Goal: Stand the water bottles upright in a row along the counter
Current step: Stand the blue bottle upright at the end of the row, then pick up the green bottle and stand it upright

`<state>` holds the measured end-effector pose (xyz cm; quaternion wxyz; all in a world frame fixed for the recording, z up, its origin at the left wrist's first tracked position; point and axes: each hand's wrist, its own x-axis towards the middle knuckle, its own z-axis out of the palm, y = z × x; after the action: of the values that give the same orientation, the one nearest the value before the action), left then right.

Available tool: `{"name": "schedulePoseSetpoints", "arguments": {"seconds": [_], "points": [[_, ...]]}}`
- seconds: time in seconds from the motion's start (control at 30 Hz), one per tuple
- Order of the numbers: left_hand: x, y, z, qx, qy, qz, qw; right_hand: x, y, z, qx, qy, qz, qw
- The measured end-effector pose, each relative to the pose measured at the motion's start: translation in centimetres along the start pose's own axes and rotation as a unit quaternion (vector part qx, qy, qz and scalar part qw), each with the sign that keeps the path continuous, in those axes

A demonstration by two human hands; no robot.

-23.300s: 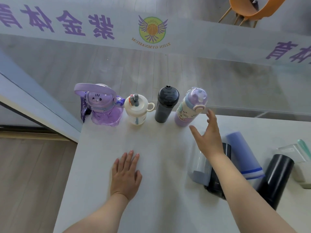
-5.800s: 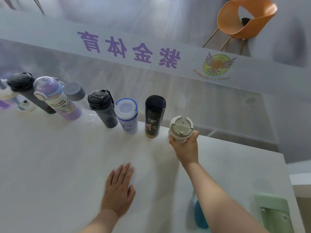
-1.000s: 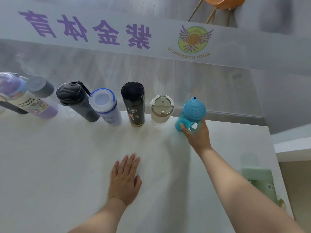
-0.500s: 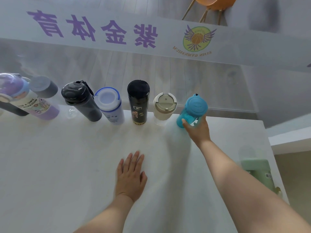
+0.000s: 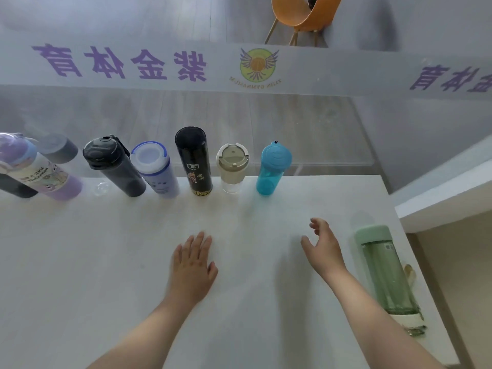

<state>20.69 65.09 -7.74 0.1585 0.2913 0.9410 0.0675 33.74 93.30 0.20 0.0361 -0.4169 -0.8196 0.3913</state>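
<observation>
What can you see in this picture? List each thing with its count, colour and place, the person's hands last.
Counter: one, white, foreground.
Row bottles: eight, along the far edge: black at far left, purple, clear with grey lid, dark grey, white-blue, black, beige-lidded, teal.
Green bottle: one, lying at the right edge.
Chair: one, orange, beyond the glass.
Left hand: flat on the counter.
Right hand: open, empty.
</observation>
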Motion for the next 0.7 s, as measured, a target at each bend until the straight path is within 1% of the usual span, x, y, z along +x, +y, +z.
{"name": "schedulePoseSetpoints", "arguments": {"seconds": [0.07,0.13,0.2,0.3,0.37,0.47,0.53,0.6,0.7], "points": [[0.3,0.3,-0.4,-0.006,-0.009,-0.017,1.000,-2.1,1.9,-1.8,-0.002,0.003,-0.010,1.000],[0.6,1.5,-0.9,-0.044,-0.010,-0.039,0.998,-3.9,3.9,-3.7,-0.002,0.014,-0.020,1.000],[0.6,3.8,-1.2,-0.084,-0.007,-0.035,0.996,-5.5,6.0,-6.0,-0.011,0.022,-0.031,0.999],[-0.1,9.0,-1.2,-0.102,-0.023,0.021,0.994,-7.5,9.3,-9.6,-0.052,0.042,-0.073,0.995],[-0.6,13.4,-0.9,-0.118,-0.041,0.066,0.990,-8.4,11.6,-11.7,-0.085,0.080,-0.103,0.988],[-1.2,20.4,-0.3,-0.117,-0.053,0.151,0.980,-9.5,15.3,-14.0,-0.111,0.118,-0.079,0.984],[-1.6,24.9,0.0,-0.109,-0.048,0.215,0.969,-10.1,17.9,-14.8,-0.116,0.097,-0.037,0.988],[-1.8,28.9,0.4,-0.085,-0.059,0.268,0.958,-10.7,20.0,-15.3,-0.111,0.050,0.006,0.993],[-1.7,33.7,1.0,0.006,-0.067,0.329,0.942,-11.5,22.0,-15.6,-0.068,-0.022,0.063,0.995]]}}
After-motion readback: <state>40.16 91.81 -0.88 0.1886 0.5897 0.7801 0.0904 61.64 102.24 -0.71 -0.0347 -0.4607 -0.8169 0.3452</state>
